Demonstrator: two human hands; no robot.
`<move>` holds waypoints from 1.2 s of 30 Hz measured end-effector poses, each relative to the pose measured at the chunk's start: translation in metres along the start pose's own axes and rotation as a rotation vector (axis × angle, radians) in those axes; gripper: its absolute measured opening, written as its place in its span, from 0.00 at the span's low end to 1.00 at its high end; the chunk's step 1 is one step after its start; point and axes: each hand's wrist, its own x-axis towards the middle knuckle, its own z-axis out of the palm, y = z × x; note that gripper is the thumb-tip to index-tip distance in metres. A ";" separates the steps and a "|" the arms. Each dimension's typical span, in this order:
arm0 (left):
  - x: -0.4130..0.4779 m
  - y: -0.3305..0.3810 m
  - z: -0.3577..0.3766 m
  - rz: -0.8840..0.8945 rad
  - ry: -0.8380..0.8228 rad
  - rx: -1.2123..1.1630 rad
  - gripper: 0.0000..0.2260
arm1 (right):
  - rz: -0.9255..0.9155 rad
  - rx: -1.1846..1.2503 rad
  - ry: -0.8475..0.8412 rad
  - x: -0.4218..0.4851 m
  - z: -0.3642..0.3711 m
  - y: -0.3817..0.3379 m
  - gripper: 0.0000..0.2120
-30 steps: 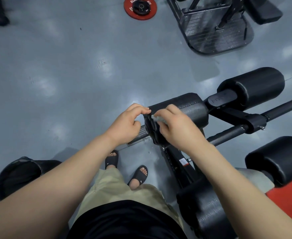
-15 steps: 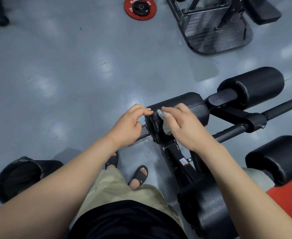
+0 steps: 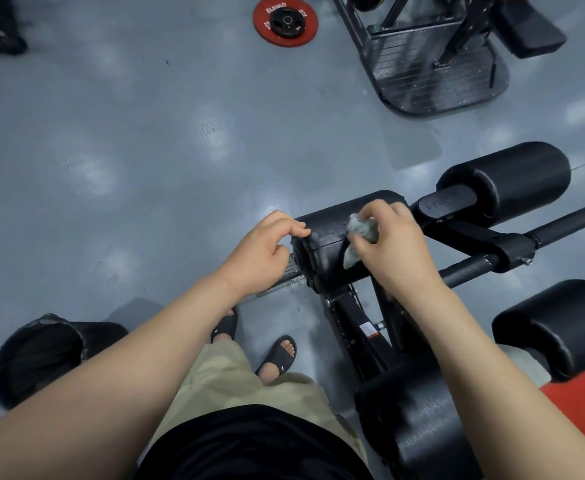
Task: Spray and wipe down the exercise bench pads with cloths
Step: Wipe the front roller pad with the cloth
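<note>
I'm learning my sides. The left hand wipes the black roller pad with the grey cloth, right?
No, the right hand holds the grey cloth on the black roller pad; the left hand only touches the pad's end. The head view shows it.

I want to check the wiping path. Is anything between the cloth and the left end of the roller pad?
Nothing lies on the roller pad between them. The right hand presses the cloth on its top, and bare pad runs to the left end. There the left hand holds the edge.
</note>
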 end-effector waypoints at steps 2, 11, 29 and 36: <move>0.000 0.000 0.003 0.015 0.021 0.002 0.23 | -0.041 -0.024 0.011 -0.001 0.002 0.000 0.15; 0.000 0.004 0.002 -0.008 0.005 -0.077 0.21 | -0.226 0.005 -0.086 -0.007 0.019 -0.015 0.12; 0.010 -0.004 -0.004 -0.056 -0.028 -0.045 0.29 | -0.189 -0.100 -0.011 -0.005 0.019 -0.018 0.11; 0.010 -0.003 -0.003 -0.056 -0.023 -0.067 0.29 | -0.433 -0.208 -0.149 -0.011 0.018 -0.023 0.12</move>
